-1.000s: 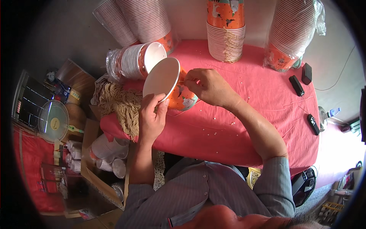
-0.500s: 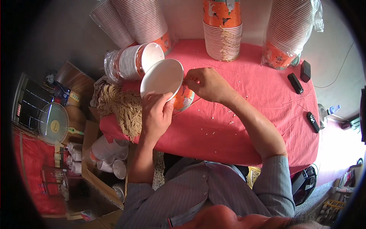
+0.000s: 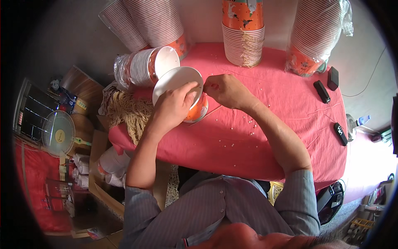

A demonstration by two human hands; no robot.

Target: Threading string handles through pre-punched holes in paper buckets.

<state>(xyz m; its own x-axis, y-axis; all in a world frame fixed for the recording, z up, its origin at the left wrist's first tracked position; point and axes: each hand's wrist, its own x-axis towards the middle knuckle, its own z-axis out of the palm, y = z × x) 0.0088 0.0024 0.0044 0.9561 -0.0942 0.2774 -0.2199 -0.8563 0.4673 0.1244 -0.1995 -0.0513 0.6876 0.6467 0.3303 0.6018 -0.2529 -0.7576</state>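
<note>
A paper bucket point(image 3: 196, 112), orange with printed figures outside and white inside, stands tilted on the table with its mouth toward me. My left hand point(image 3: 176, 101) reaches over its rim into the mouth, index finger stretched toward the right inner wall and thumb apart below it. At the right side of the rim, my right hand point(image 3: 222, 89) is closed in a pinch against the outer wall. What its fingertips hold is too small to make out. A thin cord point(image 3: 214, 111) lies on the cloth beside the bucket's base.
A bundle of beige cords point(image 3: 134, 118) hangs over the table's left edge. Small white beads point(image 3: 251, 122) lie scattered on the red cloth point(image 3: 290, 112). Bucket stacks point(image 3: 242, 43) stand along the back; another stack point(image 3: 143, 66) lies sideways. Black devices point(image 3: 321, 91) sit at right.
My left hand has let go of the near rim and moved up and right into the bucket's mouth. The bucket has shifted slightly; my right hand remains at its right side.
</note>
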